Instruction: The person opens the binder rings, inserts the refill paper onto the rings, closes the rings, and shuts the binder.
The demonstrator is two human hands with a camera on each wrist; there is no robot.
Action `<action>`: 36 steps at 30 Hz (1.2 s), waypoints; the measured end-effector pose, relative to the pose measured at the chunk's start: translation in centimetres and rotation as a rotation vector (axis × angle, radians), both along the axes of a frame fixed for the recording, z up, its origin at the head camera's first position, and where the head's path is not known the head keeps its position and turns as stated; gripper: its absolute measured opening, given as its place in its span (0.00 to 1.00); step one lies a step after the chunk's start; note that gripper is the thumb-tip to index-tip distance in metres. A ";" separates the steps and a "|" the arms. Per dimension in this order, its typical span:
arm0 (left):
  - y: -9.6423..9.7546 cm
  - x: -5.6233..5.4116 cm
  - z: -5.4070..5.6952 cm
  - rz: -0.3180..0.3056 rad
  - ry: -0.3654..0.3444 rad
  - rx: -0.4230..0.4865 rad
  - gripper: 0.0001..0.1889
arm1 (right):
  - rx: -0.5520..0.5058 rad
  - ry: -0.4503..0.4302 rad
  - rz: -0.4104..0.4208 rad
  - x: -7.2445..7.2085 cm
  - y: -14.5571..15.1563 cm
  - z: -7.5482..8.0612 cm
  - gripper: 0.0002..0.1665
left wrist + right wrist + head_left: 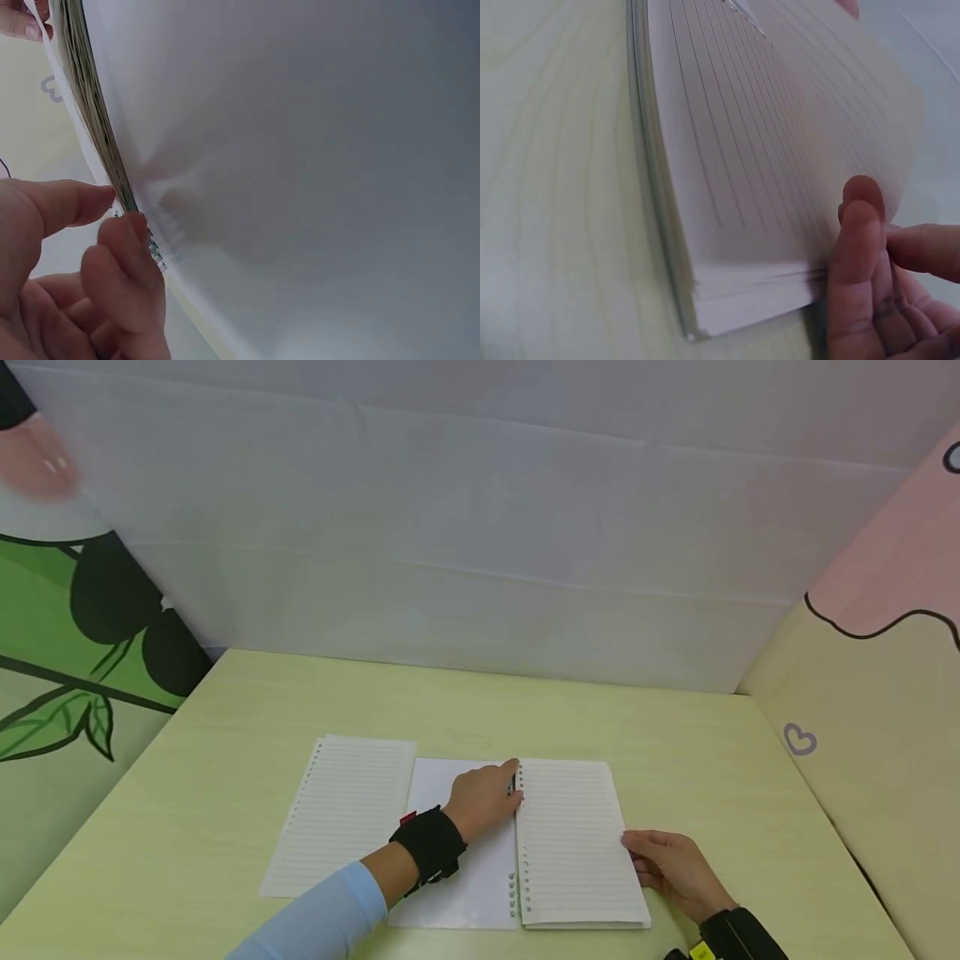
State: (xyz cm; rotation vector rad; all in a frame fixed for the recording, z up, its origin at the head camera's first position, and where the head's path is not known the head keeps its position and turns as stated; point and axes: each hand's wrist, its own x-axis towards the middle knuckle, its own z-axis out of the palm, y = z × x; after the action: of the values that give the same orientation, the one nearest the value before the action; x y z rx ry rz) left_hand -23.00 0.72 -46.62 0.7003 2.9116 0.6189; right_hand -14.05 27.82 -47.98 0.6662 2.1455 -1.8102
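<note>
An opened loose-leaf notebook lies before me, its white cover (480, 868) to the left and a thick stack of lined paper (573, 843) to the right. Binder rings (513, 895) show along the spine, beside the punched holes. My left hand (483, 797) reaches over the cover and pinches the stack's holed edge near the top; its thumb (82, 202) and fingertips meet that edge in the left wrist view. Farther down, my right hand (675, 868) pinches the outer edge of the lined paper, where a top sheet (855, 112) bows up.
Left of the cover lie loose lined sheets (345, 810) with punched holes, partly behind my left forearm. The pale wooden table (262, 693) meets a white cloth backdrop (480, 527) at the back and painted panels at both sides.
</note>
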 end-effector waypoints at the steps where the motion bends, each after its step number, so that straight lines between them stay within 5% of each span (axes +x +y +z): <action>1: 0.0 0.0 0.0 0.000 0.000 -0.002 0.22 | -0.001 0.002 0.002 0.0 0.0 0.0 0.17; 12: 0.3 -0.5 -0.6 -0.017 0.026 -0.087 0.17 | 0.029 0.011 0.021 0.4 0.0 0.4 0.18; 17: 0.3 -0.2 -0.1 -0.035 0.050 -0.066 0.09 | 0.212 0.070 0.070 0.3 0.4 1.3 0.17; 25: -0.1 0.1 0.3 -0.020 0.034 -0.038 0.08 | 0.688 0.399 0.330 -1.6 -3.3 4.4 0.13; 28: -0.2 0.2 0.2 -0.030 0.025 -0.044 0.08 | 0.740 0.476 0.446 -2.6 -5.7 4.6 0.14; 36: -0.2 0.7 0.9 -0.022 0.015 -0.082 0.08 | 0.769 0.450 0.688 -5.7 -9.3 3.8 0.29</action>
State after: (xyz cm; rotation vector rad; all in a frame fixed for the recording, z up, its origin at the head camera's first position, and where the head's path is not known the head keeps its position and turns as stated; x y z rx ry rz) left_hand -22.35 0.51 -45.76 0.7288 2.9202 0.4908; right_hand -19.75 18.51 -44.19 -0.4001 2.8659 -0.7956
